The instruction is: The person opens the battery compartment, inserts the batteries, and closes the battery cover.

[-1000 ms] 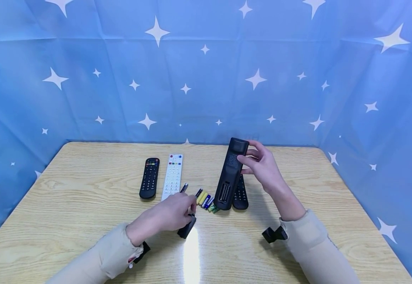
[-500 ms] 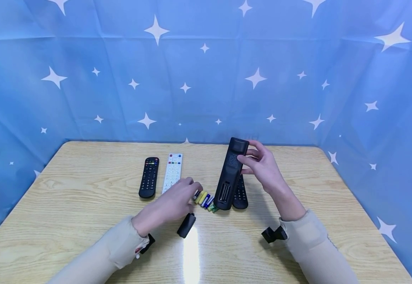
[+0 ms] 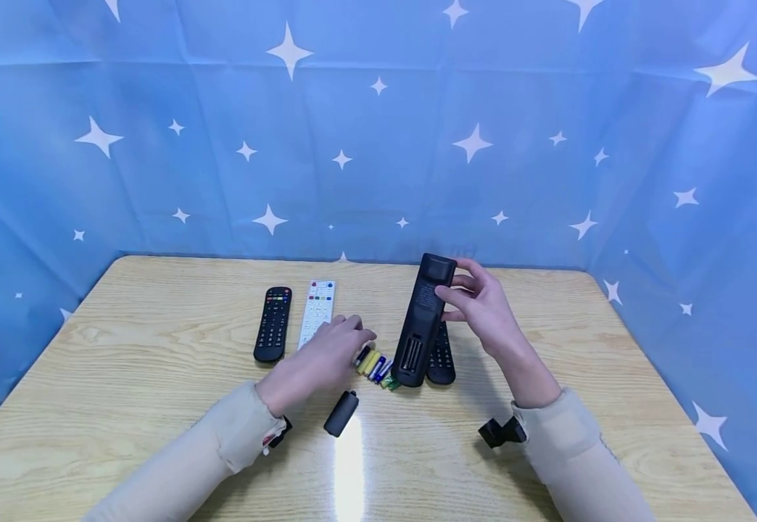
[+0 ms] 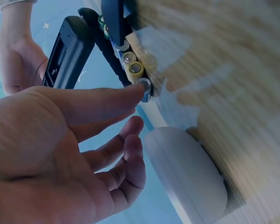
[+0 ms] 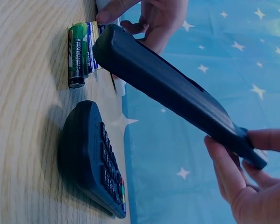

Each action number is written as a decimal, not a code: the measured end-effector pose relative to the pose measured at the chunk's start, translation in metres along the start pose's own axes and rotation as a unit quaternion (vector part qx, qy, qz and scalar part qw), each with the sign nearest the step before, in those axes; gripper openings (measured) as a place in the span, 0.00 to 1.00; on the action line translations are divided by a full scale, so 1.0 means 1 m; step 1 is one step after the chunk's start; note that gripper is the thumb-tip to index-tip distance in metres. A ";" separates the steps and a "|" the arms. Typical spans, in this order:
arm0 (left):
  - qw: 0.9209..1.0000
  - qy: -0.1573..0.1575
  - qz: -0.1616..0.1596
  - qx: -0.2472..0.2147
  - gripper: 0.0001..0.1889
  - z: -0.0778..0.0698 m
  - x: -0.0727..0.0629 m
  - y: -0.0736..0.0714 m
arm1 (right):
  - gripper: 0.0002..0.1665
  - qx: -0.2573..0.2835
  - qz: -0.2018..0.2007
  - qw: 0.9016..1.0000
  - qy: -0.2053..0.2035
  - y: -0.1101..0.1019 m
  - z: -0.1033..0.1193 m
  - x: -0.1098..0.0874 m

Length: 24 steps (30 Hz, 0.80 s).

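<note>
My right hand [image 3: 486, 308] grips a black remote control [image 3: 423, 304] by its upper end. It is tilted, back towards me, with the battery compartment [image 3: 412, 355] uncovered. My left hand [image 3: 326, 355] hovers at the left end of a row of batteries [image 3: 373, 365]. In the left wrist view, its thumb [image 4: 116, 100] overlaps the end of the outermost battery [image 4: 145, 89], while the other fingers are loosely bent. Green batteries [image 5: 78, 53] lie at the row's right end, by the held remote's lower tip. A small black battery cover [image 3: 341, 413] lies on the table in front of the batteries.
A black remote [image 3: 272, 325] and a white remote [image 3: 318, 304] lie face up on the left; the left hand hides the white one's lower end. Another black remote [image 3: 441, 359] lies partly behind the held one. A blue starry curtain [image 3: 378, 145] backs the wooden table [image 3: 156, 326].
My left hand has let go of the battery cover, leaving it on the table, and moved up and right to the batteries. My right hand and its remote have stayed nearly still.
</note>
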State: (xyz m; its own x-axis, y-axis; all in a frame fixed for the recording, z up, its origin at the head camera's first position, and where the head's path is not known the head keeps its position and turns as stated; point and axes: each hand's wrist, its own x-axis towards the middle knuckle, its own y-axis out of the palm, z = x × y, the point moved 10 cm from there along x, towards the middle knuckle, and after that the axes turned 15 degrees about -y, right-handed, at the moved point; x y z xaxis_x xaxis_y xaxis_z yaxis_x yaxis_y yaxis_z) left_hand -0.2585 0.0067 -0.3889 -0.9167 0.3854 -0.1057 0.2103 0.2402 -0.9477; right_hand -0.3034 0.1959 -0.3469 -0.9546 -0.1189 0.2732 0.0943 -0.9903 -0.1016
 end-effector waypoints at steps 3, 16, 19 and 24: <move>1.000 0.002 0.004 0.009 0.27 -0.001 0.002 0.000 | 0.33 -0.002 0.001 1.000 0.000 0.000 0.000 0.000; 0.999 0.032 0.004 0.029 0.21 -0.004 0.003 0.001 | 0.34 -0.009 0.004 1.000 0.001 0.000 0.000 0.000; 0.999 0.042 0.005 0.018 0.20 -0.004 0.003 0.001 | 0.34 -0.008 0.003 1.000 0.002 0.000 0.000 -0.001; 0.999 0.048 0.013 0.015 0.16 -0.004 0.001 0.001 | 0.34 -0.006 0.002 1.000 0.001 0.000 0.001 0.000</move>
State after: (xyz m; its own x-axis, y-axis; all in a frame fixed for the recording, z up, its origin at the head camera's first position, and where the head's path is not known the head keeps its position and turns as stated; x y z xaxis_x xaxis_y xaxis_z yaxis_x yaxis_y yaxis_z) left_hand -0.2580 0.0114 -0.3890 -0.8734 0.4761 -0.1024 0.2225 0.2032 -0.9535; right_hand -0.3025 0.1957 -0.3458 -0.9545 -0.1228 0.2717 0.0945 -0.9889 -0.1150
